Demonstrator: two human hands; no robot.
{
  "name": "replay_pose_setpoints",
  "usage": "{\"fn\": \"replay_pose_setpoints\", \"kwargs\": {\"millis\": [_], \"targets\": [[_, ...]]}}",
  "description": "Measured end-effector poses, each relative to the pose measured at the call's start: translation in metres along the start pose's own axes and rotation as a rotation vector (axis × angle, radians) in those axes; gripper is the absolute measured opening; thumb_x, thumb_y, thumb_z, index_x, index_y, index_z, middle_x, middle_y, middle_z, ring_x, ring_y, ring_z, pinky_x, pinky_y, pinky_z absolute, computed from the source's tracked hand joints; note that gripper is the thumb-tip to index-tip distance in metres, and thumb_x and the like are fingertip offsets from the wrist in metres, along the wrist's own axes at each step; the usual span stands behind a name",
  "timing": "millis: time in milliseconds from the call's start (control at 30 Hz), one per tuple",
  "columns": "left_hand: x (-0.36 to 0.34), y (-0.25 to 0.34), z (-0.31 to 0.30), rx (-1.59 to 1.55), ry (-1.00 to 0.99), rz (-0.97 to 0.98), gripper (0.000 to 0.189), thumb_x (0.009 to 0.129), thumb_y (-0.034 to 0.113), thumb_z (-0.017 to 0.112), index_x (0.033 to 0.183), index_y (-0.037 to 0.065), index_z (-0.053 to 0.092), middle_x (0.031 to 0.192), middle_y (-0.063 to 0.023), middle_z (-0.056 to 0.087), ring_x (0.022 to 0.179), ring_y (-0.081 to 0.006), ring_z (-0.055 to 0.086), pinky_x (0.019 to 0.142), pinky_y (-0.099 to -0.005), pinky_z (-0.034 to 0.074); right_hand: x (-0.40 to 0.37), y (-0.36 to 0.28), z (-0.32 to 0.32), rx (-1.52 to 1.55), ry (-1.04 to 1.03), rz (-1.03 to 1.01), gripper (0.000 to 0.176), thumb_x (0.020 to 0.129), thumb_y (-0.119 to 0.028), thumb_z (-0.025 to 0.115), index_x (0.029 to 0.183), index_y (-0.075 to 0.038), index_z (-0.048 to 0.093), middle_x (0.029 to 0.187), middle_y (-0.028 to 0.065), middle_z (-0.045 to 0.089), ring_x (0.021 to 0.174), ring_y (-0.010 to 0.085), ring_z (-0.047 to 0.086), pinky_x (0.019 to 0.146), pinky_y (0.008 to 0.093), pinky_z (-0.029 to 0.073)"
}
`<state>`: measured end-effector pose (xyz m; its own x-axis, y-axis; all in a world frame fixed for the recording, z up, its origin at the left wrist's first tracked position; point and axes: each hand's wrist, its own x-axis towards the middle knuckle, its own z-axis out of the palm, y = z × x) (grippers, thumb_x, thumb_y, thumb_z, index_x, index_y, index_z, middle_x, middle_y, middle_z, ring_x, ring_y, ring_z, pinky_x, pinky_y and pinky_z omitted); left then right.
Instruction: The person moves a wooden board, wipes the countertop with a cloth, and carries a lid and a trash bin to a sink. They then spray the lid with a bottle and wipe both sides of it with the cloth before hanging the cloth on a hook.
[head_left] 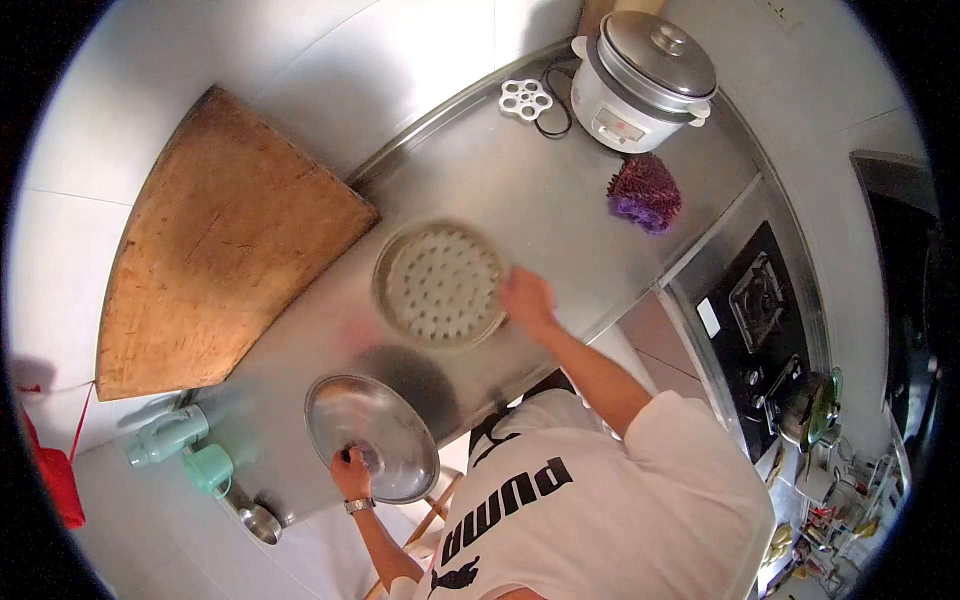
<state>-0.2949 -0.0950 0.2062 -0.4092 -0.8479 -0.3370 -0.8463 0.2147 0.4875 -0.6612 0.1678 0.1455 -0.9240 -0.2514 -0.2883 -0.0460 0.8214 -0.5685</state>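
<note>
- Gripping the round metal lid [385, 425] at its middle with the left hand [350, 476], fingers curled shut there (wristwatch [358, 506] showing just below).
- Holding that lid near and left, seemingly clear of the steel counter [560, 190], judging by the dark shadow [410, 380] falling beside it.
- Resting the right hand [527, 298] against the right rim of the perforated steamer tray [440, 285]; touching for certain, though not possible to tell whether the fingers are clamping the rim or only lying on it.
- Sitting flat mid-counter, the tray, far and to the right of the lid, with a gap between them (both round, so no long axis to speak of).
- Reaching nearer the tray with the right hand, nearer the lid with the left.
- Leaning at the far left, a big wooden board [220, 250], its corner close to the tray.
- Standing far right, a rice cooker [640, 75], with a purple cloth [645, 192] just nearer.
- Waiting at the near left edge, two green mugs [190, 450].
</note>
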Motion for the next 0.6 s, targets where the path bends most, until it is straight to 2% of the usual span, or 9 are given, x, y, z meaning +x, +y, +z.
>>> {"fn": "replay_pose_setpoints", "kwargs": {"millis": [67,167,267,333,400,467,500,567,600], "targets": [[0.002,-0.014,0.0,-0.045,-0.009,-0.044,0.025,0.078,0.02,0.056,0.076,-0.005,0.057,0.068,-0.0178,0.06,0.061,-0.0323,0.056,0.059,-0.0413,0.045,-0.005,-0.012,0.051,0.04,0.019,-0.089,0.032,0.081,-0.032,0.053,0.096,-0.004,0.058,0.092,0.0183,0.061,0.088,0.0357,0.059,0.078,0.0479,0.046],[-0.002,-0.014,-0.008,0.085,0.065,0.087,0.027,0.078,0.021,0.055,0.075,-0.005,0.056,0.067,-0.0181,0.059,0.06,-0.0322,0.055,0.059,-0.0417,0.045,-0.011,-0.052,0.054,0.077,-0.013,-0.185,0.032,0.084,-0.033,0.053,0.1,-0.006,0.059,0.091,0.0168,0.061,0.09,0.0349,0.057,0.077,0.0484,0.045],[-0.008,-0.012,-0.014,0.112,0.1,0.136,0.029,0.078,0.023,0.053,0.074,-0.006,0.056,0.066,-0.0196,0.059,0.06,-0.0326,0.055,0.059,-0.0431,0.044,-0.01,-0.055,0.041,0.225,0.136,-0.3,0.035,0.086,-0.035,0.053,0.103,-0.005,0.058,0.093,0.0163,0.06,0.092,0.0348,0.056,0.078,0.0491,0.045],[-0.009,-0.017,-0.017,0.072,0.05,0.021,0.03,0.078,0.023,0.052,0.073,-0.006,0.055,0.067,-0.0213,0.059,0.06,-0.0336,0.054,0.059,-0.0444,0.043,-0.005,-0.027,0.004,0.267,0.142,-0.263,0.041,0.087,-0.036,0.054,0.113,-0.005,0.054,0.106,0.0191,0.057,0.102,0.0363,0.053,0.085,0.048,0.043],[-0.007,-0.035,-0.014,0.087,0.073,0.035,0.031,0.078,0.024,0.052,0.073,-0.006,0.055,0.066,-0.0212,0.058,0.058,-0.0334,0.053,0.058,-0.0444,0.043,-0.008,0.01,-0.012,0.164,0.284,-0.131,0.049,0.087,-0.033,0.052,0.127,-0.005,0.046,0.126,0.0208,0.046,0.117,0.0361,0.044,0.097,0.0479,0.035],[-0.009,-0.04,-0.012,0.103,0.096,0.049,0.031,0.078,0.024,0.052,0.072,-0.006,0.055,0.065,-0.0211,0.058,0.057,-0.0332,0.053,0.057,-0.0444,0.042,-0.027,0.033,-0.027,-0.089,0.354,-0.25,0.057,0.087,-0.03,0.051,0.136,-0.005,0.036,0.14,0.0187,0.034,0.129,0.0336,0.031,0.104,0.049,0.025],[-0.012,-0.037,-0.012,0.09,0.097,0.024,0.031,0.078,0.024,0.052,0.072,-0.007,0.055,0.064,-0.0209,0.058,0.056,-0.0327,0.052,0.056,-0.0441,0.042,-0.038,0.039,-0.02,-0.091,0.348,-0.255,0.057,0.087,-0.03,0.051,0.136,-0.005,0.036,0.14,0.0187,0.034,0.129,0.0336,0.031,0.104,0.049,0.025],[-0.021,-0.03,-0.012,0.081,0.099,-0.005,0.031,0.078,0.024,0.053,0.072,-0.007,0.055,0.063,-0.0207,0.057,0.055,-0.0321,0.051,0.055,-0.0439,0.042,-0.052,0.048,-0.001,-0.545,-0.07,-0.375,0.06,0.087,-0.031,0.049,0.137,-0.002,0.033,0.142,0.0179,0.031,0.131,0.033,0.027,0.106,0.0505,0.019],[-0.025,-0.025,-0.009,0.1,0.162,0.024,0.031,0.078,0.024,0.053,0.072,-0.007,0.055,0.063,-0.0209,0.057,0.055,-0.0319,0.051,0.055,-0.0437,0.042,-0.043,0.05,0.007,-0.544,-0.07,-0.38,0.06,0.087,-0.031,0.049,0.137,-0.002,0.033,0.142,0.0179,0.031,0.131,0.033,0.027,0.106,0.0505,0.019]]}}
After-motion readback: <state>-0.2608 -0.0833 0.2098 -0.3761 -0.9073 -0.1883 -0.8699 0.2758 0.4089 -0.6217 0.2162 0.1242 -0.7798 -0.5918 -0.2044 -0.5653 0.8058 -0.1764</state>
